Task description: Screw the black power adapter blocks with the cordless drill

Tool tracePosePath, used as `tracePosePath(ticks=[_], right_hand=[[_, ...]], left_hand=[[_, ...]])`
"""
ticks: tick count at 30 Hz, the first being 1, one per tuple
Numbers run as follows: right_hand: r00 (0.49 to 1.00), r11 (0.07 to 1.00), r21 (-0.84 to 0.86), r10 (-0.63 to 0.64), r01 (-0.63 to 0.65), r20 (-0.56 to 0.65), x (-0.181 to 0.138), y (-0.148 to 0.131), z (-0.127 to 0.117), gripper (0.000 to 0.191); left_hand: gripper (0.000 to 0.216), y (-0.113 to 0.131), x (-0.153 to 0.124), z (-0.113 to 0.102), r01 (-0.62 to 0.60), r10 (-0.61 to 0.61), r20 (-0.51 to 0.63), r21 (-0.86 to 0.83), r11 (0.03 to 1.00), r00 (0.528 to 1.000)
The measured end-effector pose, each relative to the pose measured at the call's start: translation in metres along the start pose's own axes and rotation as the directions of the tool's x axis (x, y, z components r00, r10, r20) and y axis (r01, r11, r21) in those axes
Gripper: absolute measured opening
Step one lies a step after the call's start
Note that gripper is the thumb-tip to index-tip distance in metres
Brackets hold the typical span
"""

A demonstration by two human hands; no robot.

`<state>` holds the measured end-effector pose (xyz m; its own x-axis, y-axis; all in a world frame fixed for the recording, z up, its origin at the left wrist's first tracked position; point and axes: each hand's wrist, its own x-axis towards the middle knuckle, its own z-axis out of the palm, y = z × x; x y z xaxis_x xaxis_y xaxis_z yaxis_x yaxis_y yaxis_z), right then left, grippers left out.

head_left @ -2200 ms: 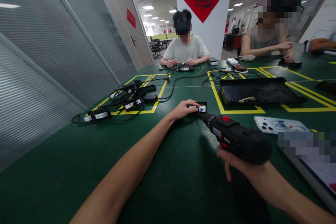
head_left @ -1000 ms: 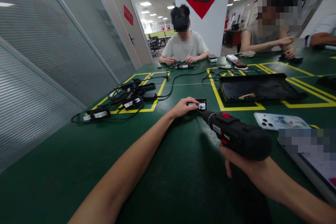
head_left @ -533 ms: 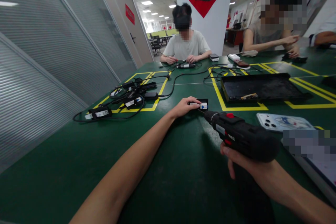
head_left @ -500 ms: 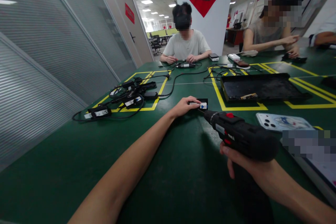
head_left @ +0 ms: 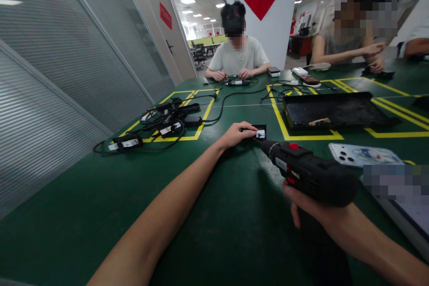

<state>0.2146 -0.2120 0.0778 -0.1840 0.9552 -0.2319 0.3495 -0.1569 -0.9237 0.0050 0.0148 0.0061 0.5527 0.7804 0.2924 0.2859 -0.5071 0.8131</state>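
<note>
My left hand (head_left: 234,134) is stretched out over the green table (head_left: 208,232), its fingers closed on a small black box with a white and blue label (head_left: 258,132), pinning it down. My right hand (head_left: 310,210) grips a black electric screwdriver with red buttons (head_left: 310,174). Its tip points at the near edge of the small box and seems to touch it.
A pile of black adapters and cables (head_left: 161,125) lies left in a yellow-taped square. A black tray (head_left: 335,111) sits right of the box, a phone (head_left: 362,154) and a tablet (head_left: 409,214) nearer right. Two people work at the far side.
Nothing has moved on the table; both hands keep their hold and only the view shifts slightly.
</note>
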Motion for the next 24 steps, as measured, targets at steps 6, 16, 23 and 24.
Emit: tracePosePath(ticks=[6,16,23,24], right_hand=[[0.999,0.998,0.040,-0.038,0.039,-0.032,0.002,0.006,0.000,0.020],[0.998,0.998,0.056,-0.038,0.041,-0.054,0.008,0.016,0.003,0.025],[0.997,0.998,0.030,-0.055,0.056,-0.054,0.006,0.014,0.003,0.024],[0.997,0.998,0.027,-0.059,0.060,-0.052,0.005,0.013,0.003,0.023]], left_hand=[[0.030,-0.001,0.001,-0.001,0.015,-0.015,-0.007,0.015,1.000,1.000],[0.030,-0.004,0.002,-0.001,0.019,-0.019,-0.011,0.003,1.000,1.000],[0.031,-0.006,0.002,-0.001,0.017,-0.017,-0.010,-0.030,0.999,1.000],[0.031,-0.006,0.002,-0.001,0.017,-0.017,-0.011,-0.036,0.999,1.000]])
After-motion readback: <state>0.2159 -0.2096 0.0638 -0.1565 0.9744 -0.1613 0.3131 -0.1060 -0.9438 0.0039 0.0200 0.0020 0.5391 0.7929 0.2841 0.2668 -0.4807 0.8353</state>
